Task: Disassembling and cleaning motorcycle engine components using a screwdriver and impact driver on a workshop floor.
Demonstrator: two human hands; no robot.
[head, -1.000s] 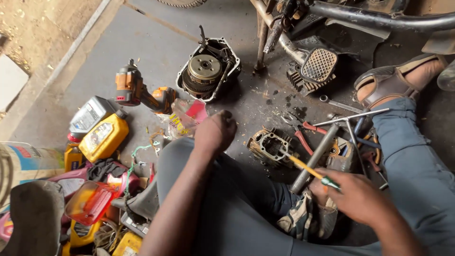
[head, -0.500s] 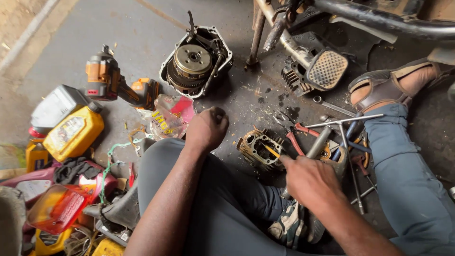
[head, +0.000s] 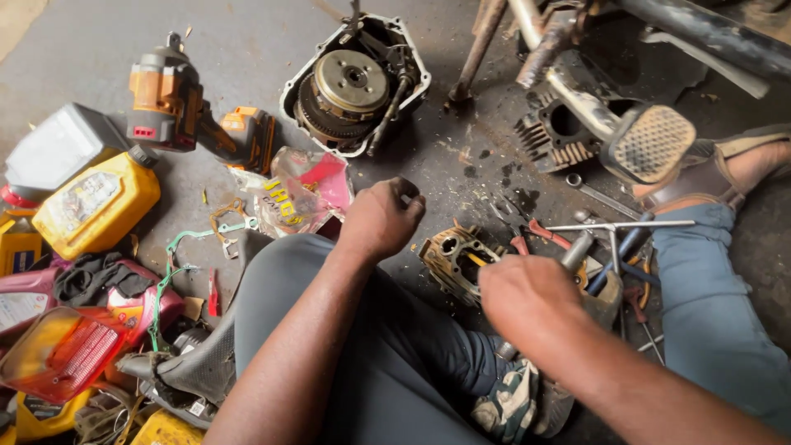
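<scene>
Right hand: our right hand [head: 527,301] is curled shut over a thin yellow-handled tool [head: 475,259], prob. a screwdriver; most of it is hidden.
Tool tip: sits in the small grimy metal engine casting [head: 451,259] on the floor, btwn our knees.
Left hand: our left hand [head: 381,216] is a loose fist resting on our knee; we can't tell if it holds anything.
Nearby: red-handled pliers [head: 527,231] just beside the casting; round clutch assembly in its open engine cover [head: 350,82] further out; orange cordless impact driver [head: 177,103] well to the left.

A cordless driver [head: 177,103] lies left of an open clutch case [head: 354,82]. A yellow oil jug [head: 97,203] sits beside what may be a grey can [head: 53,148].
</scene>
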